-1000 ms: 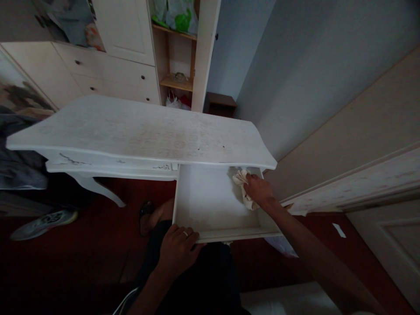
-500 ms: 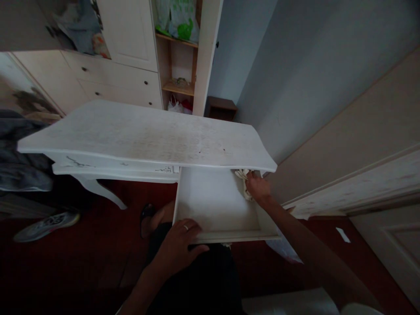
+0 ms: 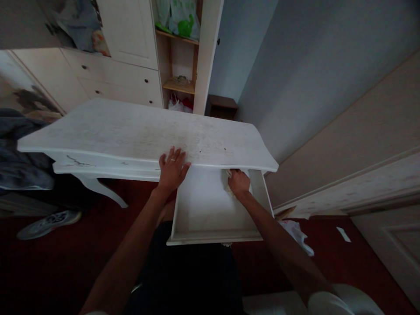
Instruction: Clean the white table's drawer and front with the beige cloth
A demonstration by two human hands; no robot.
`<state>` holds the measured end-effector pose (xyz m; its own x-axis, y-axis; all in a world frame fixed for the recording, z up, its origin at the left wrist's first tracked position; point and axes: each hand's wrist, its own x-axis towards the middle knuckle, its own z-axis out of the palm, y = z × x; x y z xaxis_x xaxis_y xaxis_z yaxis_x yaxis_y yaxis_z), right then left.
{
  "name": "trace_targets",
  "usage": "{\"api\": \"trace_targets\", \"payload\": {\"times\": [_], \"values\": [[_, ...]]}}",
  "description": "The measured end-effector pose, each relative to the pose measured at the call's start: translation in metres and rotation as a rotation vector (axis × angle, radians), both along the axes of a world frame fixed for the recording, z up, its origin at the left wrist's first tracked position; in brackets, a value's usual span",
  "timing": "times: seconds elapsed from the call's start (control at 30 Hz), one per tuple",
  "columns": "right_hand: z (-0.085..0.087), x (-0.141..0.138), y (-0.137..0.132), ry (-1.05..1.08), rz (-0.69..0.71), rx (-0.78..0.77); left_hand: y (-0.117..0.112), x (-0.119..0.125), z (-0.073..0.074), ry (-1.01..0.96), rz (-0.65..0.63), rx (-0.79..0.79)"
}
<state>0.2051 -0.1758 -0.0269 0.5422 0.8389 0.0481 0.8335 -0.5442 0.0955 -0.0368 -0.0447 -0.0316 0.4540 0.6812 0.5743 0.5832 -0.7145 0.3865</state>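
A white drawer [image 3: 203, 218] stands pulled out from under the worn white tabletop [image 3: 131, 131]. My right hand [image 3: 239, 181] is inside it, near the back under the table edge, closed around a cream cloth [image 3: 229, 187]. Part of the cloth is hidden by the fingers. My left hand [image 3: 173, 168] rests on the front edge of the tabletop, left of the drawer opening. Its fingers lie spread and hold nothing; a ring shows on one of them.
Behind the table stands a white wardrobe [image 3: 131, 39] with an open shelf section holding bags [image 3: 183, 22]. A small brown cabinet [image 3: 223, 105] sits in the corner. On the red floor lie a shoe [image 3: 49, 225] and a white plastic bag [image 3: 297, 236].
My left hand has left the drawer's front edge and now lies on the tabletop edge. My right hand has moved left with the cloth, away from the drawer's right side.
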Motion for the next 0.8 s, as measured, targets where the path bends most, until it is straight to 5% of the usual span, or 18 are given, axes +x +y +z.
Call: {"api": "trace_targets", "payload": {"times": [0.27,0.47,0.63,0.8], "values": [[0.003,-0.072,0.033,0.105,0.190,0.043,0.006,0.000,-0.013,-0.017,-0.040,0.063],[0.005,-0.130,0.058,0.275,0.498,0.122,0.010,-0.003,-0.016,-0.095,-0.056,0.088],[0.012,-0.136,0.047,0.412,0.464,0.082,0.011,-0.001,-0.017,-0.105,-0.051,0.095],[0.028,-0.136,0.012,0.503,0.513,-0.131,0.011,0.000,-0.017,-0.109,-0.041,0.061]]}}
